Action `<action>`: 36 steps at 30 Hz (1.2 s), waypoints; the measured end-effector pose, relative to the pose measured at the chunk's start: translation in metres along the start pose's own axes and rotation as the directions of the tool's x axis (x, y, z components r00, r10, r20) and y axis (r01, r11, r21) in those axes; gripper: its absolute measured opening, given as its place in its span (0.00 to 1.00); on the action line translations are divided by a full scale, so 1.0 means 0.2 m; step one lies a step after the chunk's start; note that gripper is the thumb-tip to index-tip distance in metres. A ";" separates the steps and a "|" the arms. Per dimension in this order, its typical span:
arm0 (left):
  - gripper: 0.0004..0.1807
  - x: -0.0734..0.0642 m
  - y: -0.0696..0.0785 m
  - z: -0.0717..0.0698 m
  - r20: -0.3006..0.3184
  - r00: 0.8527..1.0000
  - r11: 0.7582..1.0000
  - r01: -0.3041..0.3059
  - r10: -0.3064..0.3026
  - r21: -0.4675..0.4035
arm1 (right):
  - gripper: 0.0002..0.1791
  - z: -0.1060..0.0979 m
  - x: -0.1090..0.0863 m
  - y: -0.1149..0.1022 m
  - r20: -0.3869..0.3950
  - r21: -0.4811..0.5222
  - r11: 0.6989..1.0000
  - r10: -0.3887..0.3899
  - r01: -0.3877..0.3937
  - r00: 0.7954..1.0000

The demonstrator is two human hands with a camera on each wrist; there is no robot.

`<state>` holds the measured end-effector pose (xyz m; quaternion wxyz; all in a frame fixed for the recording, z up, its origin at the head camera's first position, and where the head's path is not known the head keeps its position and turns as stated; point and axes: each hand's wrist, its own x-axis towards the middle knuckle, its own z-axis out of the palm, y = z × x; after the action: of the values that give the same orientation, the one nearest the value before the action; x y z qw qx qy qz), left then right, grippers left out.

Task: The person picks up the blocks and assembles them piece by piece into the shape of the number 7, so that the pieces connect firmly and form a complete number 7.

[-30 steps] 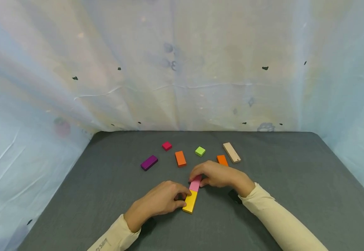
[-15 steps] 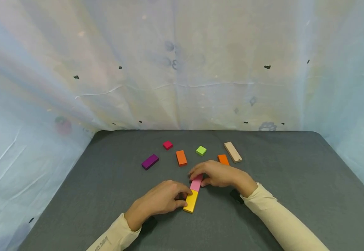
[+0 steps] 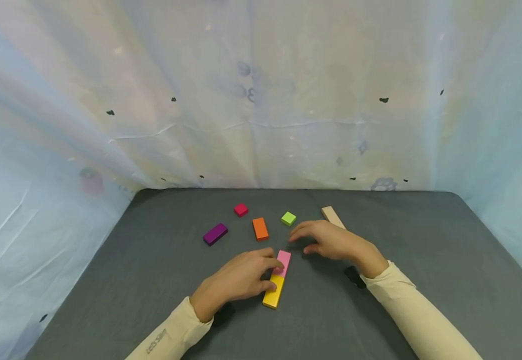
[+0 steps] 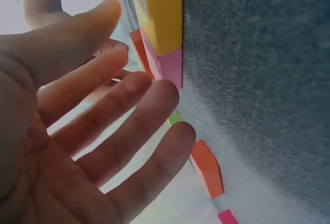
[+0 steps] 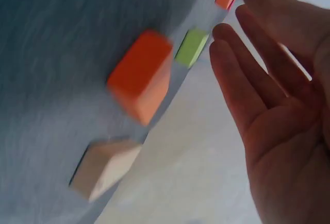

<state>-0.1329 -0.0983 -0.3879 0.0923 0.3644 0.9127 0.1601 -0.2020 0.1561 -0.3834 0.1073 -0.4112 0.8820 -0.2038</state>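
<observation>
A yellow block [image 3: 272,299] and a pink block [image 3: 284,257] lie end to end on the dark grey table, forming one slanted strip. Over the strip is my left hand [image 3: 243,280], its index finger above the pink part and its thumb above the yellow part. In the left wrist view its fingers are spread and loosely bent beside the yellow block [image 4: 162,13], gripping nothing. My right hand [image 3: 333,241] hovers up and right of the strip with nothing in it. An orange block [image 5: 142,74] shows near it in the right wrist view; in the head view this hand hides that block.
Towards the back lie a purple block [image 3: 215,234], a red block [image 3: 240,209], another orange block [image 3: 260,229] and a lime green block [image 3: 288,218]. A natural wood block [image 3: 333,217] is partly behind the right hand. A pale curtain [image 3: 261,140] hangs behind the table.
My right hand has let go of the pink block and moved right and away, now covering the orange block. My left hand has slid slightly forward along the strip.
</observation>
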 end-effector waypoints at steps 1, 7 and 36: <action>0.20 0.01 0.00 0.00 0.004 1.000 1.000 0.003 -0.003 0.013 | 0.21 0.00 -0.01 0.01 -0.006 0.001 1.000 0.013 -0.013 1.000; 0.23 0.02 0.00 0.01 0.046 0.999 0.998 0.015 -0.017 0.058 | 0.20 -0.03 -0.08 0.07 -0.049 -0.003 0.998 0.063 -0.063 0.997; 0.23 -0.06 -0.03 0.03 0.053 0.998 0.998 0.021 -0.024 0.056 | 0.18 -0.03 -0.10 0.21 -0.106 -0.073 0.996 0.050 -0.058 0.993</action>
<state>-0.1265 -0.1096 -0.3953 0.1087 0.3610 0.9179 0.1240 -0.2207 0.1969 -0.3955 0.0508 -0.3798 0.9043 -0.1883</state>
